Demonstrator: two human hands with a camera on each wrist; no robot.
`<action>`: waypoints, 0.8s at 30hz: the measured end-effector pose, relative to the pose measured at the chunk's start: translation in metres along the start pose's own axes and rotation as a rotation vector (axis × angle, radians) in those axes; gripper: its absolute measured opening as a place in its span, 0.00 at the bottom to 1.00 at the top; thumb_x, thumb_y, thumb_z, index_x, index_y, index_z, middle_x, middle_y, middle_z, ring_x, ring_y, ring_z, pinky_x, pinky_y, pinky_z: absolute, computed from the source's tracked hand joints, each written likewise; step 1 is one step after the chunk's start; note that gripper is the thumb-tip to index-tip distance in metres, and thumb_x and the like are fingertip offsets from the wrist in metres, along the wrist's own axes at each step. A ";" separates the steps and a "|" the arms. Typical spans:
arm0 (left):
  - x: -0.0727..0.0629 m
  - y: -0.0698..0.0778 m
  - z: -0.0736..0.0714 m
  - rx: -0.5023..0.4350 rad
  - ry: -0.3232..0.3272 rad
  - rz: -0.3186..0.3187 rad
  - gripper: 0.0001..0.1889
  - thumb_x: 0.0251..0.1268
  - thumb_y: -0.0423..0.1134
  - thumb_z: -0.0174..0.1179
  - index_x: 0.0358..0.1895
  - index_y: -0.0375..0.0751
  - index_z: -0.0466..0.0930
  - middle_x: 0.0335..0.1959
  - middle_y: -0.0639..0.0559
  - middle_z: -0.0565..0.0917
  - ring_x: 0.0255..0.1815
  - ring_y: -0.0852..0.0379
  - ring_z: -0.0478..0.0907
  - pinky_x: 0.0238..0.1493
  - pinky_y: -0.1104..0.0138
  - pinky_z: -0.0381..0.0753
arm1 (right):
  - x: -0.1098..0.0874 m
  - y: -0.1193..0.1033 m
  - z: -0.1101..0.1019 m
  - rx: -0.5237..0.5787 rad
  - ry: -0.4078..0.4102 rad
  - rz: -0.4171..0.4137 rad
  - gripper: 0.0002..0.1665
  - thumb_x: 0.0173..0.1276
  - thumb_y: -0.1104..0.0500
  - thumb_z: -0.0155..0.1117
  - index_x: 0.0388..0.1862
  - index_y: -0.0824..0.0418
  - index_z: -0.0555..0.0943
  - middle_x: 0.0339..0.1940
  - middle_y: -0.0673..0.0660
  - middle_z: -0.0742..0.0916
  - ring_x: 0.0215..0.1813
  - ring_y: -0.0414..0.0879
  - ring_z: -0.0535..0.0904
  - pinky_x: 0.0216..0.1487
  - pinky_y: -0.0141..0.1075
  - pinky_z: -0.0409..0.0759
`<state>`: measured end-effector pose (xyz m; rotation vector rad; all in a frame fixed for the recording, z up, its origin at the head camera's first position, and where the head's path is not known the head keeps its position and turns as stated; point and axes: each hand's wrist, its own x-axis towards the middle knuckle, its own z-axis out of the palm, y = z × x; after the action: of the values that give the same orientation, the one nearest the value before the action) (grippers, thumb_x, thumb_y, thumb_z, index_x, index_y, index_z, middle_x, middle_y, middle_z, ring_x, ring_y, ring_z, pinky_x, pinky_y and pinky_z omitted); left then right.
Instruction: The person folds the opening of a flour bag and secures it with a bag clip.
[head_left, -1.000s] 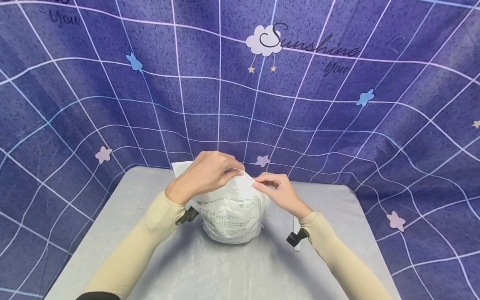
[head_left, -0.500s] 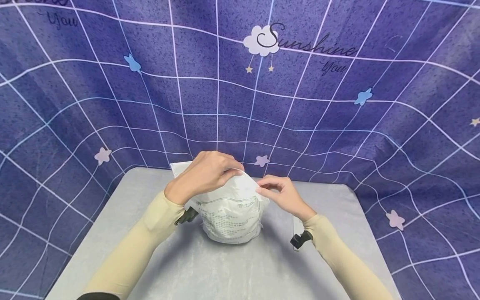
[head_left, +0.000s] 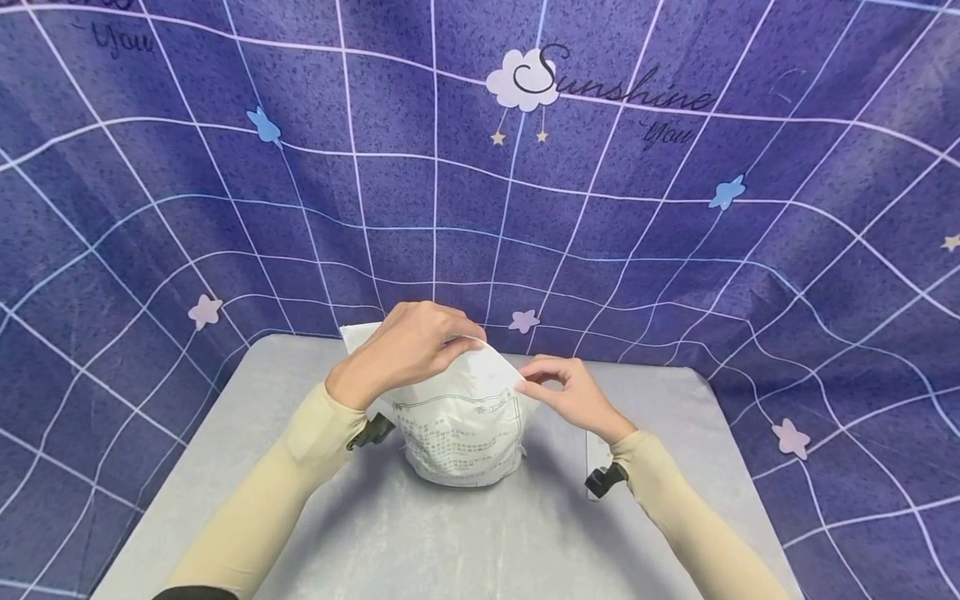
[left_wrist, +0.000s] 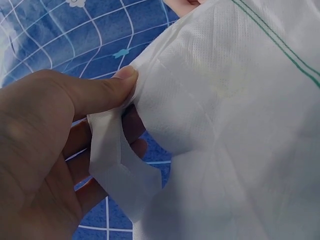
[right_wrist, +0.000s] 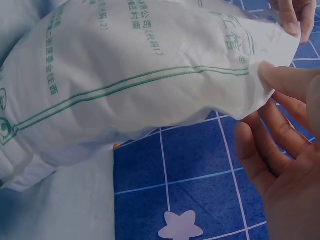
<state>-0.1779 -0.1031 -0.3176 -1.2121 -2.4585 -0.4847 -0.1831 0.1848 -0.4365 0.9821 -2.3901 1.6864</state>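
Note:
A white bag (head_left: 459, 437) with green print stands upright and bulging on the table. My left hand (head_left: 420, 342) pinches its top edge between thumb and fingers. In the left wrist view the left thumb presses on the white fabric (left_wrist: 240, 125), beside a gap through which fingers and the blue backdrop show. My right hand (head_left: 567, 392) pinches the same edge farther right and lower. The right wrist view shows the right thumb on the bag's printed side (right_wrist: 140, 65), with the other fingers behind the rim. What the bag contains is hidden.
The grey-covered table (head_left: 480, 550) has a purple-blue gridded curtain (head_left: 465, 192) behind it and at both sides. A thin white flat object (head_left: 597, 454) lies on the table by the right wrist, partly covered by a black wrist mount (head_left: 604, 480).
My right hand has slid a little to the right and down along the bag's top edge, drawing that edge straighter. The left hand stays almost where it was.

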 end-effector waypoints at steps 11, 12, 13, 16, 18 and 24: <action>0.000 -0.001 -0.001 -0.024 -0.015 -0.022 0.07 0.75 0.43 0.69 0.48 0.52 0.95 0.45 0.60 0.93 0.40 0.59 0.91 0.32 0.62 0.87 | -0.005 0.007 -0.002 0.005 0.018 -0.003 0.07 0.69 0.69 0.75 0.44 0.63 0.93 0.37 0.62 0.91 0.40 0.43 0.87 0.51 0.35 0.86; 0.001 -0.001 -0.001 -0.027 -0.016 -0.024 0.07 0.75 0.43 0.69 0.48 0.52 0.95 0.45 0.60 0.93 0.41 0.59 0.91 0.33 0.62 0.88 | -0.006 0.007 -0.002 0.004 0.019 -0.009 0.07 0.69 0.69 0.75 0.44 0.63 0.93 0.37 0.62 0.91 0.40 0.43 0.86 0.51 0.35 0.86; 0.001 -0.001 -0.002 -0.030 -0.017 -0.027 0.07 0.75 0.44 0.69 0.48 0.52 0.95 0.45 0.60 0.93 0.41 0.59 0.91 0.33 0.61 0.88 | -0.006 0.007 -0.002 0.003 0.020 -0.014 0.07 0.69 0.69 0.75 0.44 0.63 0.93 0.37 0.61 0.91 0.40 0.44 0.86 0.51 0.35 0.86; 0.000 -0.002 -0.002 -0.034 -0.021 -0.041 0.07 0.76 0.44 0.69 0.48 0.52 0.95 0.45 0.60 0.93 0.42 0.58 0.91 0.35 0.60 0.88 | -0.006 0.007 -0.002 0.006 0.023 -0.021 0.07 0.69 0.70 0.75 0.43 0.62 0.93 0.36 0.58 0.91 0.39 0.43 0.86 0.50 0.35 0.86; -0.001 -0.002 -0.002 -0.036 -0.021 -0.050 0.07 0.76 0.45 0.69 0.49 0.52 0.95 0.46 0.60 0.93 0.42 0.58 0.91 0.36 0.59 0.88 | -0.006 0.007 -0.001 0.010 0.025 -0.023 0.08 0.68 0.71 0.75 0.43 0.62 0.93 0.36 0.56 0.91 0.39 0.43 0.86 0.50 0.34 0.85; -0.004 -0.004 -0.003 -0.043 0.001 -0.054 0.08 0.76 0.44 0.69 0.49 0.51 0.94 0.46 0.59 0.93 0.40 0.56 0.91 0.34 0.58 0.89 | -0.007 0.005 -0.001 0.010 0.030 -0.021 0.07 0.68 0.71 0.75 0.42 0.62 0.93 0.36 0.58 0.91 0.39 0.43 0.85 0.50 0.34 0.85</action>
<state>-0.1781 -0.1091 -0.3173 -1.1637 -2.4979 -0.5551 -0.1808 0.1896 -0.4433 0.9726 -2.3464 1.6959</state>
